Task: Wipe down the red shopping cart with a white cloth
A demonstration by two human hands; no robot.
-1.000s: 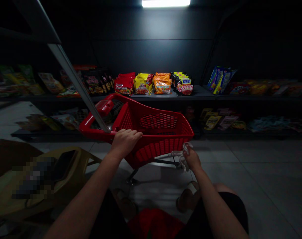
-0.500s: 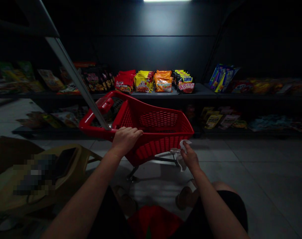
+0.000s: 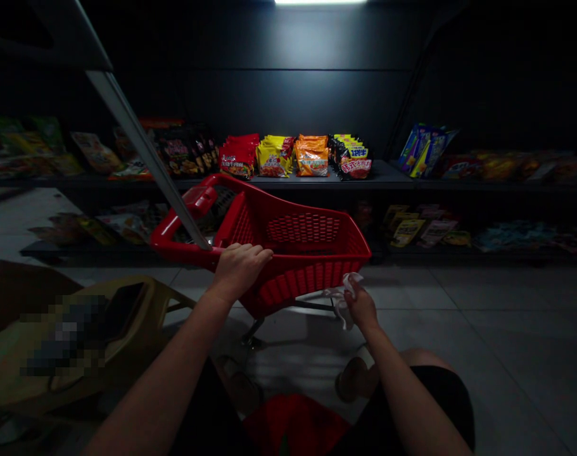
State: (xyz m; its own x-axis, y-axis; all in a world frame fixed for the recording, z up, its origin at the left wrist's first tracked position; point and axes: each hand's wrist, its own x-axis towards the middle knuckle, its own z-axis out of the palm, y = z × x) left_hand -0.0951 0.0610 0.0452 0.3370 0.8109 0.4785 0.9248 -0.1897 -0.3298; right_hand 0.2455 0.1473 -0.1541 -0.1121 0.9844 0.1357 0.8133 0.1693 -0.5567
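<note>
A red plastic shopping cart (image 3: 311,231) stands in front of me, its basket open at the top. My left hand (image 3: 242,265) is closed over the cart's near rim, fingers wrapped over the edge. Just outside the basket's right end, my right hand (image 3: 361,305) pinches a crumpled white cloth (image 3: 346,316), which could also be a paper wipe. The cloth hangs down from the fingers close to the basket's side wall. A grey metal pole (image 3: 140,145) rises from the cart's handle end toward the upper left.
Shelves (image 3: 383,174) behind the cart carry bagged goods, among them red, yellow and orange noodle packs (image 3: 311,157). At left stands a yellowish stool (image 3: 140,316) with a dark phone-like object (image 3: 124,307) and a blurred-out item. Grey floor tiles (image 3: 497,329) lie to the right.
My right hand has shifted slightly down with the white cloth, whose folds hang differently. The left hand stays on the rim, and the cart has hardly moved.
</note>
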